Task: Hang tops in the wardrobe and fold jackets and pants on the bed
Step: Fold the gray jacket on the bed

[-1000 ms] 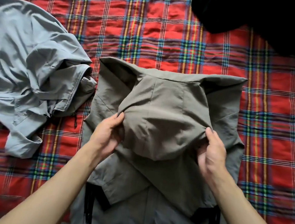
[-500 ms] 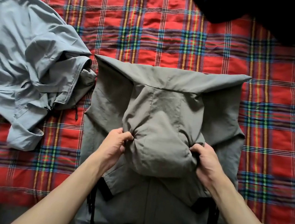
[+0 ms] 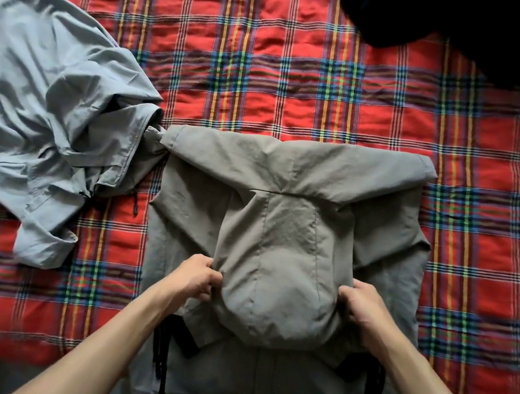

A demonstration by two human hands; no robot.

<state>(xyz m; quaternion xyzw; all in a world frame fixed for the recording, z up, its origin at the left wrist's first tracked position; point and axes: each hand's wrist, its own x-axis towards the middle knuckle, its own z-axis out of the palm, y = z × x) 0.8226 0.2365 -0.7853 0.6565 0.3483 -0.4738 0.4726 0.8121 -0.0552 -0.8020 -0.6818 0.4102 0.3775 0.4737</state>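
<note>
Taupe jacket [image 3: 295,182] lies on bed [image 3: 274,61]; left hand [image 3: 195,275] and right hand [image 3: 362,305] pinch hood [image 3: 281,269] between them.

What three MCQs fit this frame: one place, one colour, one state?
1. Where is the blue-grey garment relative to the jacket?
A. on top of it
B. at its left side
C. at its right side

2. The bedspread is mainly:
A. white
B. green
C. red plaid

3. The left hand and right hand are:
A. both gripping the hood
B. both lying flat and open
C. both holding a hanger

Key:
1 B: it lies crumpled against the jacket's left edge.
2 C: red ground with crossing stripes all over.
3 A: the fingers of each hand curl round one side of the hood.
</note>
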